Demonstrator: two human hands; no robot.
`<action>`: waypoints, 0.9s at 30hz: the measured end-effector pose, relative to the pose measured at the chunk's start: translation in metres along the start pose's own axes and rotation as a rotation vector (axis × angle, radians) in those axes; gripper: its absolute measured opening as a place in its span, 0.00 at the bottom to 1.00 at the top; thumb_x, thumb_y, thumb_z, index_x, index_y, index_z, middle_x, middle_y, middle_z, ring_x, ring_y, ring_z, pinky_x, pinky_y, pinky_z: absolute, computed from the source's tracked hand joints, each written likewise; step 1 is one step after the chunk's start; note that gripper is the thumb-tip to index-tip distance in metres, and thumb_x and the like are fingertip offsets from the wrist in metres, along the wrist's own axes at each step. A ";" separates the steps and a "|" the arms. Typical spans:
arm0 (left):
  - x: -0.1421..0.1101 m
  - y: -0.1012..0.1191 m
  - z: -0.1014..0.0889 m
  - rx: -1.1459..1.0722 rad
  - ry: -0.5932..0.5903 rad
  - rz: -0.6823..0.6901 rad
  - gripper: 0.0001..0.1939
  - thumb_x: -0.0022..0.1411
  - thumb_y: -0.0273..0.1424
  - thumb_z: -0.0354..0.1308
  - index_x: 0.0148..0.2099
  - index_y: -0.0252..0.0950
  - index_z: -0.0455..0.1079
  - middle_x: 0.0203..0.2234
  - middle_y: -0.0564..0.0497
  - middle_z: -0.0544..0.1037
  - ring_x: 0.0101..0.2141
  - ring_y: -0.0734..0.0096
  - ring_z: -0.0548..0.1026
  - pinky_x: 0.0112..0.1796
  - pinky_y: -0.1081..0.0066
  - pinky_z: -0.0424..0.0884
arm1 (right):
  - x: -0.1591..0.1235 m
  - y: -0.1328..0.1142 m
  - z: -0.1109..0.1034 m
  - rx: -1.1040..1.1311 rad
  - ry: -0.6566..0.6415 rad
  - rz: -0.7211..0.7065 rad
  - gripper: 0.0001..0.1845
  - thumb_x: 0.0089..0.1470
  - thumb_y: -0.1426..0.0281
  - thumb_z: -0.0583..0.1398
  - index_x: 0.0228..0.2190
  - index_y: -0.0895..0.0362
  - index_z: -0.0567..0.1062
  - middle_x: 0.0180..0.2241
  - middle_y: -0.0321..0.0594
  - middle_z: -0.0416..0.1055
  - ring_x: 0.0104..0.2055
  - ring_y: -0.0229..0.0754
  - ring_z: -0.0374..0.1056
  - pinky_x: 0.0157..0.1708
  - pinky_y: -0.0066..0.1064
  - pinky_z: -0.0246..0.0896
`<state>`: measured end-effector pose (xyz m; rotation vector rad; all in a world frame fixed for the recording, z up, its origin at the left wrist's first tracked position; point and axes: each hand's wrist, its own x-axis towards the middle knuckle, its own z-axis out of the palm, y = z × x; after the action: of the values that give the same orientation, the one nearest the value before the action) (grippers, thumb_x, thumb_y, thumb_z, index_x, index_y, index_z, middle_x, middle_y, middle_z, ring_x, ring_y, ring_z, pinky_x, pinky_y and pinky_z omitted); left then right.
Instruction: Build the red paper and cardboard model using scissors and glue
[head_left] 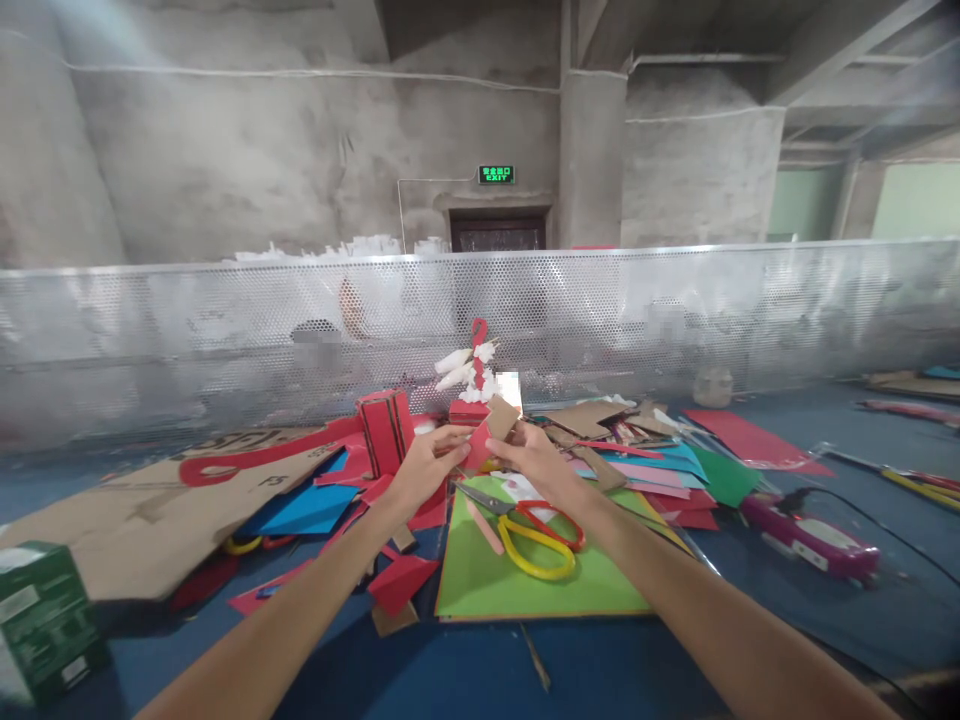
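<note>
Between my two hands is a small piece of cardboard [504, 416] with red paper on part of it. My left hand [433, 462] pinches its red side, and my right hand [536, 458] grips it from the right with the thumb on the front. Below them, scissors [536, 545] with one yellow and one red handle loop lie on a green sheet [480, 590]. A pink strip [485, 527] rests beside the blades. Behind the hands stands a red upright piece with white petal-like parts [480, 375].
A red-covered box shape [385, 432] with a long red strip sits on a large cardboard sheet [97, 520] at left. A green box [49, 620] stands front left. At right are paper scraps [660, 470] and a purple device [810, 538] with a cord. A perforated metal screen [225, 330] runs behind.
</note>
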<state>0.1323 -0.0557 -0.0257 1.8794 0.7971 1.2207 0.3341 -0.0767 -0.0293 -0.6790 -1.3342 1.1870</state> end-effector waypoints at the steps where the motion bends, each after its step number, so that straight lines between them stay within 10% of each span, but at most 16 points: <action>1: 0.000 -0.001 0.000 -0.005 0.007 -0.008 0.28 0.58 0.46 0.67 0.56 0.34 0.77 0.41 0.42 0.85 0.42 0.54 0.82 0.42 0.60 0.79 | 0.000 0.000 0.000 0.018 -0.008 0.000 0.23 0.44 0.62 0.73 0.41 0.58 0.79 0.41 0.42 0.80 0.35 0.39 0.73 0.40 0.32 0.71; 27: -0.012 0.010 0.014 0.240 -0.029 0.113 0.31 0.68 0.45 0.56 0.69 0.37 0.66 0.44 0.45 0.84 0.29 0.63 0.79 0.37 0.61 0.79 | -0.006 -0.003 0.007 -0.095 -0.001 -0.020 0.18 0.44 0.64 0.72 0.38 0.57 0.81 0.38 0.43 0.82 0.38 0.46 0.77 0.40 0.36 0.73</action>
<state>0.1423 -0.0744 -0.0270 2.1565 0.8631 1.2065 0.3293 -0.0852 -0.0279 -0.7312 -1.4023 1.1140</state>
